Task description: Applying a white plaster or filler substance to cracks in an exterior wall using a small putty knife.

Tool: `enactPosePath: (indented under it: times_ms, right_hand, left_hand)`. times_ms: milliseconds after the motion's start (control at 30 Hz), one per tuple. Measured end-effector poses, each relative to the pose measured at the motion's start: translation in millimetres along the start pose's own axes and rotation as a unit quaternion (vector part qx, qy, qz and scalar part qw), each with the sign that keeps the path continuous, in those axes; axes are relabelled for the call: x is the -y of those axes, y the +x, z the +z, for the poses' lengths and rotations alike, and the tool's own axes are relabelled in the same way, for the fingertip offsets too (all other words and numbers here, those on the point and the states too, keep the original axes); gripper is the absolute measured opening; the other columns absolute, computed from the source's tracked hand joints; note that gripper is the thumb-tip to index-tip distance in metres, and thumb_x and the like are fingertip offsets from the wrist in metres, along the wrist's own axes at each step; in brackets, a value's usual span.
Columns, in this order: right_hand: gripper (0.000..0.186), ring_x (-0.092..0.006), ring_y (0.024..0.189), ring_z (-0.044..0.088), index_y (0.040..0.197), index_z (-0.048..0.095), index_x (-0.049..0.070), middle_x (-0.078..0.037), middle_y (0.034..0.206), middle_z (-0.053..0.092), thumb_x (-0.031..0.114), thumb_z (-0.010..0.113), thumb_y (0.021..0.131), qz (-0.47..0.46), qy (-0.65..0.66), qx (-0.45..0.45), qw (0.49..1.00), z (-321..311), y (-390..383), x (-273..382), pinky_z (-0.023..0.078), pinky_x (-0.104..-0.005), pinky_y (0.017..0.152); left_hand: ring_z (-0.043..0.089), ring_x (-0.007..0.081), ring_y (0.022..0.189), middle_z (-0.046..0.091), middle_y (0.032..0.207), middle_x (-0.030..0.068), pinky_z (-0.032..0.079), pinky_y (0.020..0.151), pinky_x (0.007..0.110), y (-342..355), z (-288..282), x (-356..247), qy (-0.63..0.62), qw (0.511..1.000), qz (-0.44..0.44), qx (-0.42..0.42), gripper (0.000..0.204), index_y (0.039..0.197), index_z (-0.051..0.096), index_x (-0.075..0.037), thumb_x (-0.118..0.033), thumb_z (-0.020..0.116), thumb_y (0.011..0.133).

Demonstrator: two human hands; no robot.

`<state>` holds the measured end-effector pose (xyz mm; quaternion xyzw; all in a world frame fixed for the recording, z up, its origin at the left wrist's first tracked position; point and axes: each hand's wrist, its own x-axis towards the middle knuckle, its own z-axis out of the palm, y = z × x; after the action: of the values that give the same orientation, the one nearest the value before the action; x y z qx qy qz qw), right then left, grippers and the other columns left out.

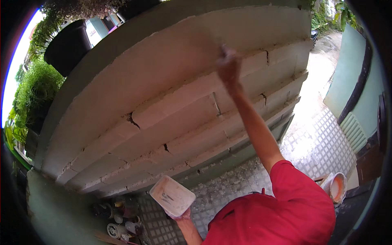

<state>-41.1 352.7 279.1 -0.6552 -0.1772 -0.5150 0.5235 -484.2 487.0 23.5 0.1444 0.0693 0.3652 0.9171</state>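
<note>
My left hand [181,215] holds a shallow white rectangular tub [173,196] from below, tilted so that its inside shows, smeared with pale residue and a few dark marks. My right arm stretches up across a stepped, pale wall [163,61]. Near the wall's broad upper band, my right hand [229,67] is closed and smeared by motion. A blurred dark end sticks out above its fingers, too unclear to name. Cracks [131,121] and rough mortar edges run along the ledges of the wall.
Black plant pots [68,47] and greenery [38,87] stand beyond the wall's top edge at left. Jars and containers [116,230] crowd the lower left corner. A white bucket [337,188] with an orange interior stands at right on the patterned tile floor [318,141].
</note>
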Motion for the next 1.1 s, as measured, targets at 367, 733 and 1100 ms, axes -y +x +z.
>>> enactPosePath:
  times_ms: [367, 733, 1100]
  right_hand:
    - [0.036, -0.0324, 0.099, 0.061, 0.119, 0.059, 0.008, -0.019, 0.127, 0.056, 0.009, 0.053, 0.084, -0.078, -0.064, 0.204, 0.974, 41.4, -69.2, 37.3, 0.048, -0.047, 0.085]
    - [0.042, -0.0348, 0.108, 0.059, 0.12, 0.06, 0.007, -0.017, 0.122, 0.059, 0.001, 0.053, 0.08, -0.228, -0.022, 0.101, 0.968, 21.8, 26.9, -8.1, 0.052, -0.0441, 0.085]
    - [0.045, -0.0277, 0.111, 0.058, 0.128, 0.056, 0.011, -0.013, 0.118, 0.061, 0.006, 0.056, 0.083, -0.397, 0.021, 0.314, 0.862, 3.7, 34.5, -17.2, 0.054, -0.0378, 0.084]
  left_hand:
    - [0.047, 0.0317, 0.127, 0.045, 0.143, 0.0045, 0.04, 0.101, 0.057, 9.5, 21.7, 13.8, 0.014, 1.0, -0.022, 0.016, 0.052, 0.139, 0.044, -0.02, -0.044, 0.047, 0.093]
    - [0.039, 0.029, 0.133, 0.041, 0.147, 0.0025, 0.035, 0.105, 0.057, 7.8, 4.7, 17.4, -0.029, 0.999, -0.042, 0.006, 0.051, 0.14, 0.042, -0.021, -0.047, 0.037, 0.097]
    - [0.045, 0.0311, 0.128, 0.046, 0.142, 0.0024, 0.039, 0.101, 0.059, 5.3, 19.3, 18.5, -0.012, 0.999, -0.028, -0.043, 0.054, 0.14, 0.043, -0.023, -0.051, 0.042, 0.094]
